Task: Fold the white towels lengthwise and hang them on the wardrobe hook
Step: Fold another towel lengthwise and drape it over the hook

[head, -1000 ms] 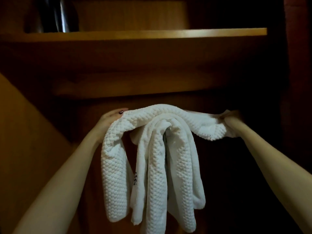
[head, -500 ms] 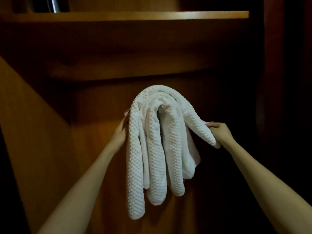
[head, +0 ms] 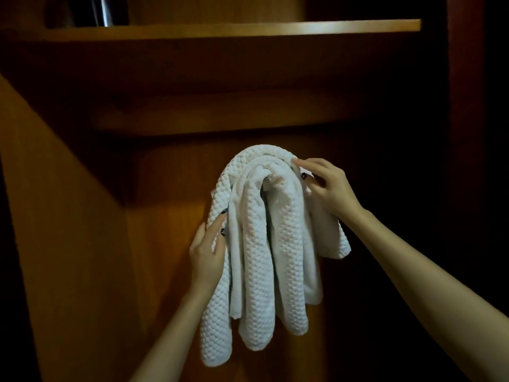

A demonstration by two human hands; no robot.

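White textured towels hang in a bundle of long folded strips from a hook on the wardrobe's back panel; the hook itself is hidden under the cloth. My left hand lies against the outer left strip, its fingers nearly straight and touching the fabric. At the top right of the bundle, my right hand rests on the towels with spread fingers, the fingertips on the curved top fold.
A wooden shelf runs across the top with a dark metallic object on it. A second wooden ledge sits just above the towels. The wardrobe's side wall stands close on the left; the right side is dark.
The outer towel was stretched between both hands, then dropped over the bundle. My right hand let go of its end and rose to the top fold; my left hand slid down the left strip.
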